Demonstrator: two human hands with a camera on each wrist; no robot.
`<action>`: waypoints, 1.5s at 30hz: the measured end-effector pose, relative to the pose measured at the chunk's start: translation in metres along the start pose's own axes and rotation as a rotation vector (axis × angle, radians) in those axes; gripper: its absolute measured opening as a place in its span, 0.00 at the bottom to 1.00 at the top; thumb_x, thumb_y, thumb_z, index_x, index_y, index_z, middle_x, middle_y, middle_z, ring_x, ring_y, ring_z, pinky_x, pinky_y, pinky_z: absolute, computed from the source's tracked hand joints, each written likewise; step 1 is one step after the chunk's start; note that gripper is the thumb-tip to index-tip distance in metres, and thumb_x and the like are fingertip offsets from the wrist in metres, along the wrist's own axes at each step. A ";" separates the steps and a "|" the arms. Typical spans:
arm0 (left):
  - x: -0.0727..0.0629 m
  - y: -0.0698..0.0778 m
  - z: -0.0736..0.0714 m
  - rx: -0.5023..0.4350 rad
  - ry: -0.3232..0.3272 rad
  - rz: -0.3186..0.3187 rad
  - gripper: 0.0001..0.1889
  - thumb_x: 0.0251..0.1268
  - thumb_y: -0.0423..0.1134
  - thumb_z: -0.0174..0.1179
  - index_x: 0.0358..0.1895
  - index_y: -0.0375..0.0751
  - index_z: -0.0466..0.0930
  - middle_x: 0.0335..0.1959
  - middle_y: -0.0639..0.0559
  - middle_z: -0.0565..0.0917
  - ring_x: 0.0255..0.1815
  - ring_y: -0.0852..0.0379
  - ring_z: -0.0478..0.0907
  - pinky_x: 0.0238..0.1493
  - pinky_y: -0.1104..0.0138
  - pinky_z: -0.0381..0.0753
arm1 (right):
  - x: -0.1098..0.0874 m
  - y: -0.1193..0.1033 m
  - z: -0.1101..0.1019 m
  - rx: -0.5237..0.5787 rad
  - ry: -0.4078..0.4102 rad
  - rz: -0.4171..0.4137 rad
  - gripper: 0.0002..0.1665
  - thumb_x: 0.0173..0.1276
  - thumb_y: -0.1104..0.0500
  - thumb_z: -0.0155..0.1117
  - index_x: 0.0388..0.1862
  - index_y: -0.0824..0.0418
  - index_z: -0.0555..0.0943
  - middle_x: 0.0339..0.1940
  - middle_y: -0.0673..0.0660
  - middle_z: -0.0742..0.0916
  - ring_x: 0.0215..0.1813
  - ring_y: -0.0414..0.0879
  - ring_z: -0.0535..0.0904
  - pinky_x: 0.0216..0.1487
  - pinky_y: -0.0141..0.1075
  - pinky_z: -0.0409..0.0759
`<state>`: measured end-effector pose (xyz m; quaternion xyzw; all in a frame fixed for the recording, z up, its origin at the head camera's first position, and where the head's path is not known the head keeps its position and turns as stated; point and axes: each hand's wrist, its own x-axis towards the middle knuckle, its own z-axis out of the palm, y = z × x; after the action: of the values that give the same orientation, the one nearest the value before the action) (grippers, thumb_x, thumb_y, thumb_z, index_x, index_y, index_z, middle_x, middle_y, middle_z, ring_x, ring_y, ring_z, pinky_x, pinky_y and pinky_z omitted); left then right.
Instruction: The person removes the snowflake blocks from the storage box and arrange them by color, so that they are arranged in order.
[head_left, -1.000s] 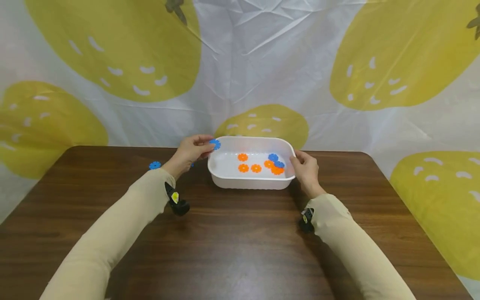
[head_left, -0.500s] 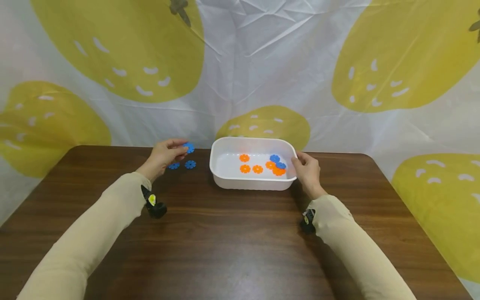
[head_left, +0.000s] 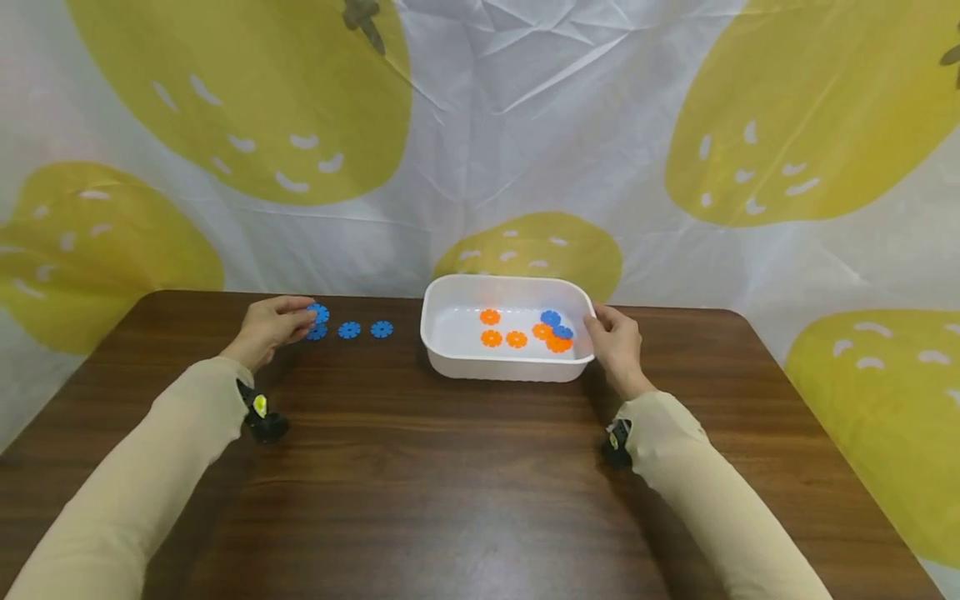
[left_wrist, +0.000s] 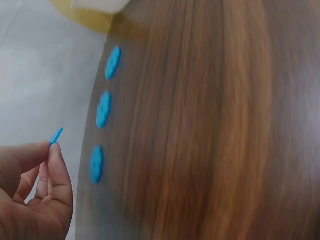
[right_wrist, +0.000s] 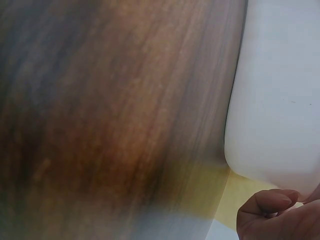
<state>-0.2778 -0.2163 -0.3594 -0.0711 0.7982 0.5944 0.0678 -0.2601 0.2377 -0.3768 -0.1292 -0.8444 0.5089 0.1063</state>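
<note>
My left hand [head_left: 268, 327] pinches a blue notched plastic disc [left_wrist: 56, 135] between thumb and fingertips, raised above the far left of the table. Below and to the right of it, three more blue discs [head_left: 349, 331] lie in a row; the left wrist view shows the same row along the table's edge. A white plastic tub [head_left: 510, 367] stands near the back edge. Inside it are several orange discs [head_left: 491, 338] and two blue discs [head_left: 551, 318], some overlapping at its right end. My right hand [head_left: 617, 343] grips the tub's right rim, with thumb toward the inside.
The brown wooden table [head_left: 465, 483] ends at a back edge close behind the tub and the blue row. A white cloth with yellow fruit shapes [head_left: 525, 242] hangs behind that edge. Both wrists wear small black cameras [head_left: 266, 425].
My left hand has moved left from the tub's left rim, carrying the pinched blue disc, to above the leftmost disc of the row. My right hand has stayed on the tub.
</note>
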 end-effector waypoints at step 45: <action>0.000 -0.027 -0.027 0.480 0.247 -0.028 0.19 0.64 0.38 0.58 0.54 0.30 0.76 0.61 0.31 0.71 0.67 0.31 0.54 0.67 0.48 0.56 | 0.000 0.002 0.000 -0.021 0.011 -0.001 0.23 0.71 0.57 0.53 0.62 0.63 0.74 0.53 0.64 0.82 0.48 0.52 0.77 0.51 0.39 0.78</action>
<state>-0.2733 -0.2503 -0.3774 -0.1360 0.9174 0.3738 -0.0067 -0.2601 0.2382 -0.3785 -0.1327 -0.8491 0.4993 0.1099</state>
